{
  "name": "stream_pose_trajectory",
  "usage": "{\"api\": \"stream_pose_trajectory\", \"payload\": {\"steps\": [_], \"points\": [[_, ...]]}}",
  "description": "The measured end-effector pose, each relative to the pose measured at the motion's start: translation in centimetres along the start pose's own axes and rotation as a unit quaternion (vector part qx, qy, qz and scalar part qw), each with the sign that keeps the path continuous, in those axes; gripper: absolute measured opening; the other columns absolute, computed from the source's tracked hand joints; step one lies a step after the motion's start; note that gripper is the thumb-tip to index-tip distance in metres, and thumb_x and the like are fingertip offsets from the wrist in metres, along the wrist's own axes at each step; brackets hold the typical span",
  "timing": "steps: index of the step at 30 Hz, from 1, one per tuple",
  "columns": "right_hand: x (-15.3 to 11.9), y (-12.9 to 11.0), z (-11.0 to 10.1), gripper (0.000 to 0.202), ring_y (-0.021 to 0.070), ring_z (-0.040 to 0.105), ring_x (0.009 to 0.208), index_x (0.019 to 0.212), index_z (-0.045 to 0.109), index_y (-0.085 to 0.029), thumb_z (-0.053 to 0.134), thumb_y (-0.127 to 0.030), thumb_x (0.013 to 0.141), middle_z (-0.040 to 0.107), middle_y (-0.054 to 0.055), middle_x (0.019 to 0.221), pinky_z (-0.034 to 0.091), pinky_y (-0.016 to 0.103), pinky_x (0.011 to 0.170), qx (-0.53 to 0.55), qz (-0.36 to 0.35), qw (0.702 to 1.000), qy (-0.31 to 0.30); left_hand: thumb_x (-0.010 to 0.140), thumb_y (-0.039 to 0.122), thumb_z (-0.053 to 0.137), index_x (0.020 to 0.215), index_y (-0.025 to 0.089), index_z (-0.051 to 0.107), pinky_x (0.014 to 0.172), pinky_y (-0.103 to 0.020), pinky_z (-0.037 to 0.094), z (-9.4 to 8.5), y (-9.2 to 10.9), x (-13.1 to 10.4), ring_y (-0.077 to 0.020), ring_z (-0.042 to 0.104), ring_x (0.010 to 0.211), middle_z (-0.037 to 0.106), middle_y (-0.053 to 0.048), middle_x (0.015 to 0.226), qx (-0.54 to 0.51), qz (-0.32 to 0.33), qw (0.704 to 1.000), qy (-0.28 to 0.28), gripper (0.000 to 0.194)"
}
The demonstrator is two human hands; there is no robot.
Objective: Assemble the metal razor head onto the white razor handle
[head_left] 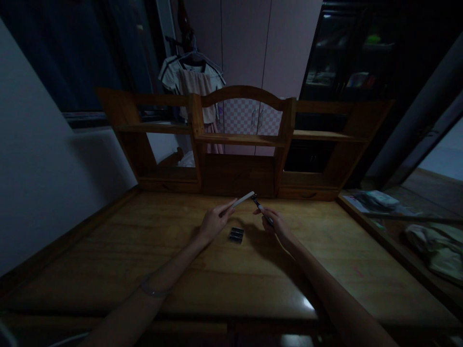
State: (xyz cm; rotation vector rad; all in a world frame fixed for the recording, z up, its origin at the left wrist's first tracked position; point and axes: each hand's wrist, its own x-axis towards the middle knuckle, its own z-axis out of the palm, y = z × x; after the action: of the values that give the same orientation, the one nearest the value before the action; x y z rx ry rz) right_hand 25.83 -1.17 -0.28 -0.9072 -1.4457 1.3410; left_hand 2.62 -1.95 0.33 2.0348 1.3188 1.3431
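Note:
My left hand (213, 222) is closed around a slim white bar (243, 198), which points up and to the right. My right hand (277, 224) grips a slim tool with a dark head and a partly pale handle (259, 205); it is too small and dim to tell its kind. The dark head is at the far end of the white bar, and I cannot tell whether they touch. Between and below my hands, a small dark tray with a few slots (236, 235) lies on the wooden desk (162, 279).
A wooden shelf unit (238, 140) with small drawers runs along the desk's back edge. At the right, beyond the desk's raised edge, lie papers (376, 200) and a pale cloth bag or garment (439, 246). Clothes (195, 79) hang behind the shelf. The room is dim.

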Motion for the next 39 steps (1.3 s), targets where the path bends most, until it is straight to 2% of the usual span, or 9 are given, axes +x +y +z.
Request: {"api": "stream_pose_trajectory", "payload": {"steps": [5, 15, 23, 29, 36, 39], "points": [[-0.1, -0.1, 0.1, 0.034, 0.0077, 0.022, 0.037, 0.09, 0.062, -0.015, 0.048, -0.046, 0.085, 0.029, -0.009, 0.042, 0.015, 0.023, 0.038, 0.002, -0.007, 1.0, 0.003, 0.089, 0.036, 0.05, 0.128, 0.027, 0.053, 0.094, -0.032, 0.047, 0.0, -0.3, 0.1, -0.0195, 0.06, 0.108, 0.06, -0.001, 0.125, -0.013, 0.002, 1.0, 0.001, 0.04], [-0.4, -0.7, 0.3, 0.039, 0.008, 0.022, 0.038, 0.092, 0.061, -0.015, 0.046, -0.05, 0.085, 0.027, -0.009, 0.043, 0.017, 0.024, 0.039, -0.007, -0.005, 1.0, 0.003, 0.089, 0.035, 0.05, 0.126, 0.027, 0.055, 0.096, -0.033, 0.045, 0.0, 0.0, 0.0, -0.0198, 0.058, 0.112, 0.059, -0.001, 0.126, -0.013, 0.008, 1.0, 0.0, 0.039], [-0.4, -0.5, 0.2, 0.04, 0.0084, 0.025, 0.039, 0.091, 0.061, -0.015, 0.047, -0.051, 0.085, 0.029, -0.008, 0.044, 0.018, 0.024, 0.04, -0.03, -0.011, 0.999, 0.013, 0.088, 0.034, 0.051, 0.126, 0.026, 0.055, 0.093, -0.033, 0.047, -0.1, -0.5, 0.1, -0.0205, 0.062, 0.106, 0.062, -0.002, 0.123, 0.013, -0.003, 1.0, 0.024, 0.04], [-0.4, -0.4, 0.2, 0.037, 0.0082, 0.027, 0.04, 0.091, 0.061, -0.016, 0.048, -0.05, 0.085, 0.031, -0.008, 0.046, 0.018, 0.023, 0.04, -0.043, -0.024, 0.999, 0.017, 0.088, 0.037, 0.051, 0.126, 0.029, 0.056, 0.092, -0.033, 0.047, 0.0, -0.2, 0.0, -0.0208, 0.062, 0.104, 0.064, -0.003, 0.12, 0.036, 0.006, 0.999, 0.002, 0.039], [-0.7, -1.0, 0.5, 0.038, 0.0081, 0.026, 0.041, 0.091, 0.06, -0.016, 0.048, -0.051, 0.085, 0.03, -0.008, 0.048, 0.017, 0.023, 0.04, -0.043, -0.028, 0.999, 0.014, 0.088, 0.035, 0.053, 0.126, 0.03, 0.056, 0.092, -0.032, 0.047, -0.1, 0.2, 0.0, -0.0209, 0.063, 0.104, 0.065, -0.002, 0.118, 0.045, 0.02, 0.999, 0.007, 0.038], [-0.9, -1.2, 0.5, 0.037, 0.0083, 0.027, 0.042, 0.091, 0.061, -0.016, 0.048, -0.05, 0.085, 0.032, -0.007, 0.048, 0.018, 0.023, 0.04, -0.043, -0.032, 0.998, 0.015, 0.088, 0.035, 0.053, 0.125, 0.03, 0.056, 0.092, -0.032, 0.048, -0.2, -0.2, 0.1, -0.021, 0.063, 0.103, 0.065, -0.002, 0.118, 0.049, 0.007, 0.998, 0.025, 0.038]]}}
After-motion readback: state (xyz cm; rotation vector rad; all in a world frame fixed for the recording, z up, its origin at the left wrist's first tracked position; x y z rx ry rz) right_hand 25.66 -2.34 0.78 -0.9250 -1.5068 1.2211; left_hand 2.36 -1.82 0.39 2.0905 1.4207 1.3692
